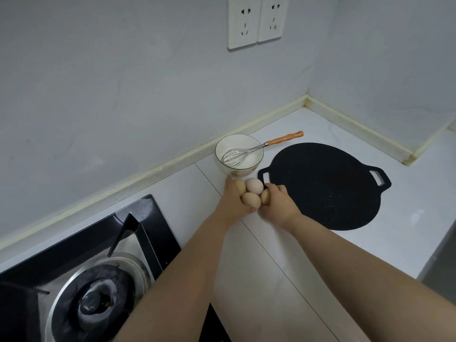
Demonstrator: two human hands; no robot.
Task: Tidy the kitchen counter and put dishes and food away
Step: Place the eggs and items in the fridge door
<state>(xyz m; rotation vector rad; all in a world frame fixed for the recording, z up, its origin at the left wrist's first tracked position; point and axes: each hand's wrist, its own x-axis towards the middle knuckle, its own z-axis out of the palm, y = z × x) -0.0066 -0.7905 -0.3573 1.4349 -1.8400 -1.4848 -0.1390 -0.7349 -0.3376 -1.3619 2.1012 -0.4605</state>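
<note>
Both my arms reach forward, bare, forearms converging. My left hand [233,201] curls, palm turned inward, fingers wrapped around eggs [251,199]. My right hand [276,202] cups from the opposite side, fingertips bent; thumbs nearly meet below the cluster.

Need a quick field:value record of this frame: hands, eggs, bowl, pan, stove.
left hand: cupped on the eggs from the left
right hand: cupped on the eggs from the right
eggs: four visible, clustered between both hands
bowl: white, upright, just behind the eggs
whisk: head in bowl, orange handle over the rim
griddle pan: black, flat on counter, right of the eggs
gas stove: lower left, no flame visible
</note>
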